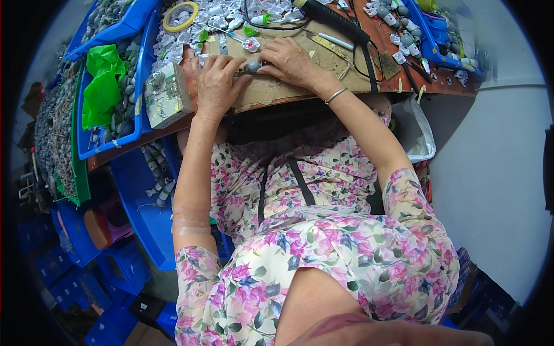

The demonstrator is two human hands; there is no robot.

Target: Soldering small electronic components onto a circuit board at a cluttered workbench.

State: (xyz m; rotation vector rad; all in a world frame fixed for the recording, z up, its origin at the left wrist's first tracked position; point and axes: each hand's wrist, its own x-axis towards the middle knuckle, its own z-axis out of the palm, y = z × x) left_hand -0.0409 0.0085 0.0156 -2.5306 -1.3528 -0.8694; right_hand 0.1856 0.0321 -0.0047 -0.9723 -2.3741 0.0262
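A small grey ball-shaped part [253, 67] sits between my two hands, low over the cardboard work surface [283, 86]. My right hand [293, 64] pinches it between thumb and index finger. From the other side, my left hand [219, 86] is curled with its thumb and fingertips around the part's darker end, which the fingers mostly hide. Just beyond the hands lies a white plastic piece with red spots [250, 44]. A bright green and white piece [262, 19] rests farther back.
White plastic parts [222, 23] are heaped at the back under a yellow tape roll [180, 16]. Blue bins [144, 86] of grey parts stand left, beside a small box [167, 95]. Right are a black-handled tool [332, 20], a cutter [332, 47] and a blue tray [430, 34].
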